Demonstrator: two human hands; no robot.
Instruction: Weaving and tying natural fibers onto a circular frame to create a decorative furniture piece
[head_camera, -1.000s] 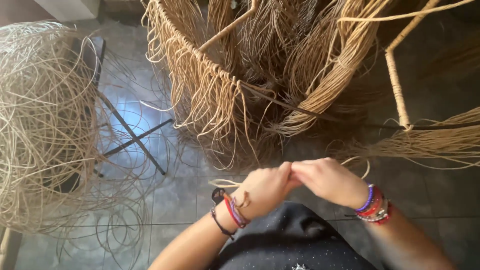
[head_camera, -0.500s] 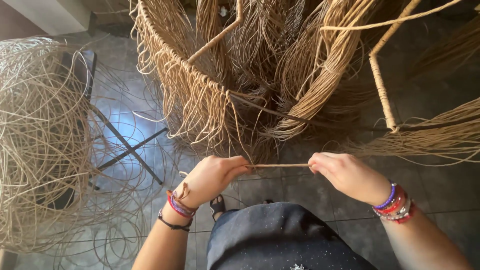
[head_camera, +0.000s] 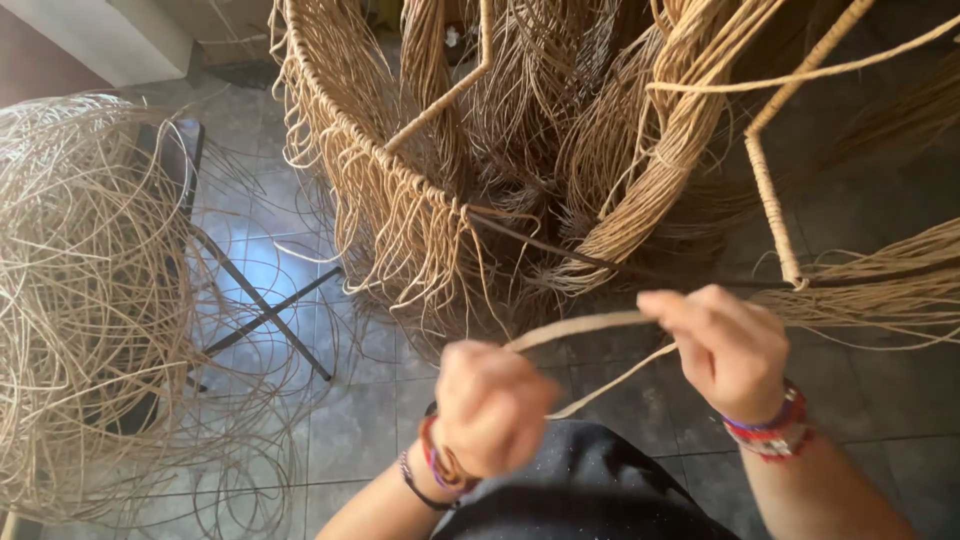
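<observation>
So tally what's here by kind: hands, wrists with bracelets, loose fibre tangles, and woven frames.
Hands: 2, left hand and right hand, both on a strand
Braceleted wrists: 2
Loose tangle: 1
Woven frame: 1
Total: 6

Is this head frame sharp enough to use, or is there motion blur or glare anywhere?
Head view: both the left hand and right hand are motion-blurred, as is the fibre strand held between them; the woven frame and loose coil stay fairly sharp; a bluish sheen of glare sits on the floor tiles.
</observation>
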